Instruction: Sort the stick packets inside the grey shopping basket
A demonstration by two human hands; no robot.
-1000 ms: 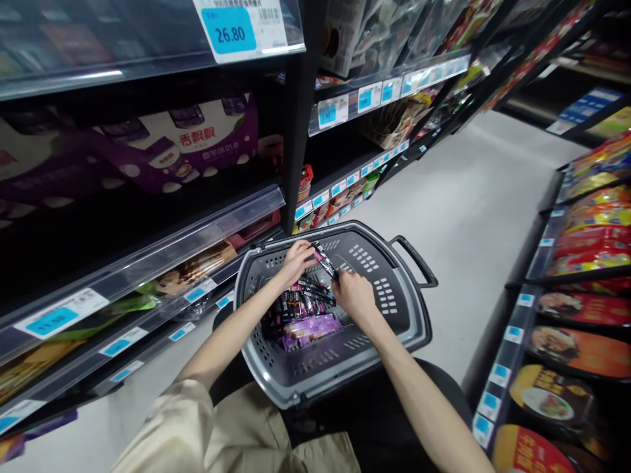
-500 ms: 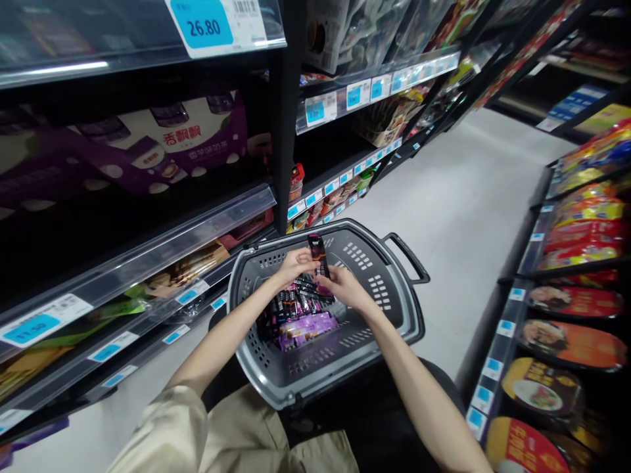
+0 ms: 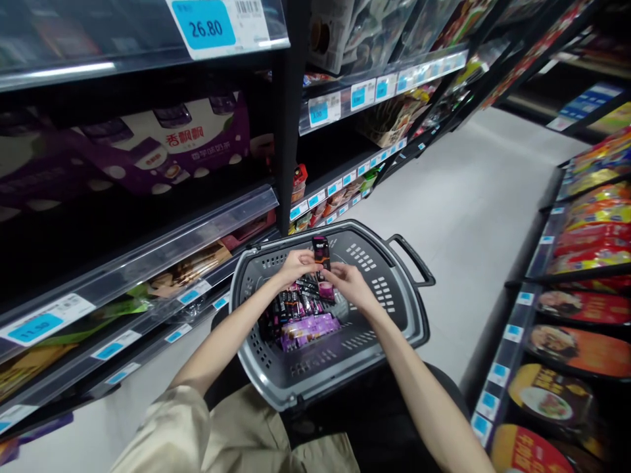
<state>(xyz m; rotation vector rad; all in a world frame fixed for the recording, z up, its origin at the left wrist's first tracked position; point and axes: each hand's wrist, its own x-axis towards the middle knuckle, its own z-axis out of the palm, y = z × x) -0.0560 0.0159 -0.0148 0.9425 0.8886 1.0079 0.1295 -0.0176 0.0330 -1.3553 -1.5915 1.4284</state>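
Over the shopping basket (image 3: 414,315), a slim black-and-purple sachet (image 3: 321,253) stands upright between my two hands. My left hand (image 3: 298,266) pinches its left edge, and my right hand (image 3: 349,284) grips its right side. Its lower end shows a purple patch beneath my fingers. Below my hands, inside the grey basket, lie several black-and-pink sachets (image 3: 296,302) and a row of light purple packets (image 3: 309,330). The basket rests by my lap, its black handle (image 3: 417,259) sticking out to the far right.
On the left, a dark shelf (image 3: 217,210) holds purple milk-tea cartons (image 3: 182,141), with price tags (image 3: 44,322) along its edge. To the right stands a low rack with bowl-shaped food packs (image 3: 552,394) and red bags (image 3: 591,240). Pale floor (image 3: 473,217) runs down the aisle between them.
The sachet has turned slightly more upright and its printed front faces me more. My right hand has shifted a little up along it. The whole view has moved slightly.
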